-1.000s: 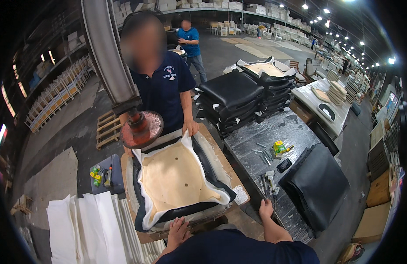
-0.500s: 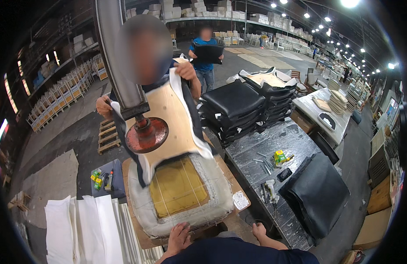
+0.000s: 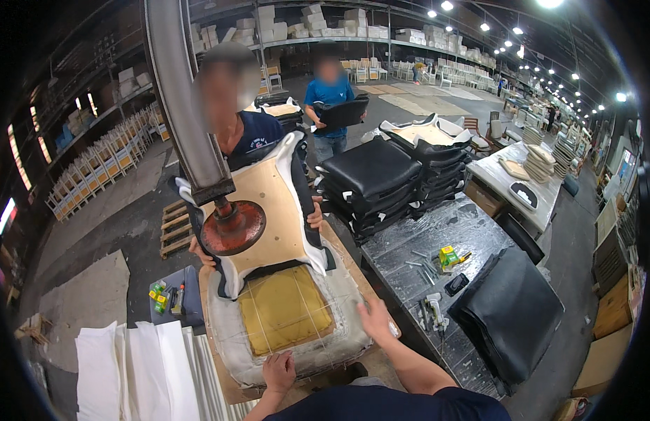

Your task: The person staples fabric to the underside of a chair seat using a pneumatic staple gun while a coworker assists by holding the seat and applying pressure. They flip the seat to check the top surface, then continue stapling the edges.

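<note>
Head view: a foam seat cushion [image 3: 286,319] wrapped in clear film is seen at 6 o'clock on the workbench [image 3: 353,256]. Left hand [image 3: 278,372] is pressed flat on its near edge, right hand [image 3: 375,319] spread open at its 3 o'clock corner; nothing gripped. Co-worker's tilted seat board [image 3: 269,203] is held above; fingers could be pinched under it or the press disc [image 3: 232,228] if lowered early.
</note>
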A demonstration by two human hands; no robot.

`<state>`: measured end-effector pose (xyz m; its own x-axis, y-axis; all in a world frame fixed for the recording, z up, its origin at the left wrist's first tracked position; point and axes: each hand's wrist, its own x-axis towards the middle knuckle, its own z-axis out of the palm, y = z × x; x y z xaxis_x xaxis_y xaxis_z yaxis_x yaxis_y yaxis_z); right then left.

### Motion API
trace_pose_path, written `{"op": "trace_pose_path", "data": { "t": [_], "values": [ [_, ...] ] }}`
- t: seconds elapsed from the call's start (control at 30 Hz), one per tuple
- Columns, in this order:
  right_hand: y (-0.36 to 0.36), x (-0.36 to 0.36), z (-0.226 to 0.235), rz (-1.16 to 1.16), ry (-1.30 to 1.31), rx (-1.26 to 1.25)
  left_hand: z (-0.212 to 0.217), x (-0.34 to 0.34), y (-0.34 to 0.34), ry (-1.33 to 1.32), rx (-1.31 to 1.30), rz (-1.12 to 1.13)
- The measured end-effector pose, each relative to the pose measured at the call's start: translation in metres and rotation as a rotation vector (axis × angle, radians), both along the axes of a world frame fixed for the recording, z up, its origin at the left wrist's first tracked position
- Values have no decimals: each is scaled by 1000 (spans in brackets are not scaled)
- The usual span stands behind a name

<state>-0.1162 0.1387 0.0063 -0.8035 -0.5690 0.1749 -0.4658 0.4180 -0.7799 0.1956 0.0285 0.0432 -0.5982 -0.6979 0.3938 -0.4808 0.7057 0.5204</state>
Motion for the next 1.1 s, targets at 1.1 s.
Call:
{"op": "trace_pose_path", "data": {
  "t": [1.1],
  "values": [
    [4, 30, -27, 11, -56, 7, 7, -5, -13, -29, -69, 50]
  ]
}}
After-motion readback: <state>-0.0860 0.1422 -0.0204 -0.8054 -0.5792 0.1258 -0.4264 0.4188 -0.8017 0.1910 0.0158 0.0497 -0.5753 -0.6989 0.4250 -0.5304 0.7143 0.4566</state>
